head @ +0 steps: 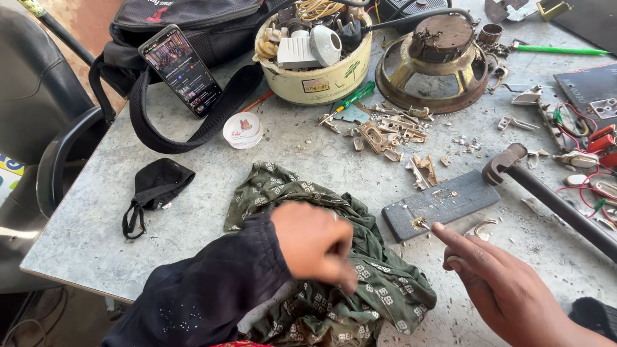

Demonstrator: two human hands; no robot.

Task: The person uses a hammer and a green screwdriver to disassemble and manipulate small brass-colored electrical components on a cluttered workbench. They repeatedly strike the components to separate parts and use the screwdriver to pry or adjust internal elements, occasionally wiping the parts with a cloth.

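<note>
— Head view, left hand (315,243)?
— Blurred, curled narrow over the green patterned cloth (334,283); whether pinching the fabric, cannot tell. Dark sleeve (205,295) across the table's near edge.
— Right hand (501,289)?
— Forefinger stretched out, other fingers folded under, holding nothing. Fingertip just beside a small brass piece (421,223) on the near end of the grey slab (440,204), likely steadying or nudging it there, the slab serving as a flat work base.
— Around the slab?
— Hammer (546,193) lying with its head touching the slab's far end, handle running off to the right, within easy reach. Broken beige plastic fragments (392,132) scattered beyond, near a green-handled screwdriver (350,99).
— Farther back?
— Cream tub (315,80) crammed with plugs and sockets, bare speaker frame (443,64) beside it. Phone (180,67) propped against a black bag (186,19), screen tilted up toward the seat. Black face mask (154,189) and a small round lid (243,128) on the grey table (83,225), well apart from the work.
</note>
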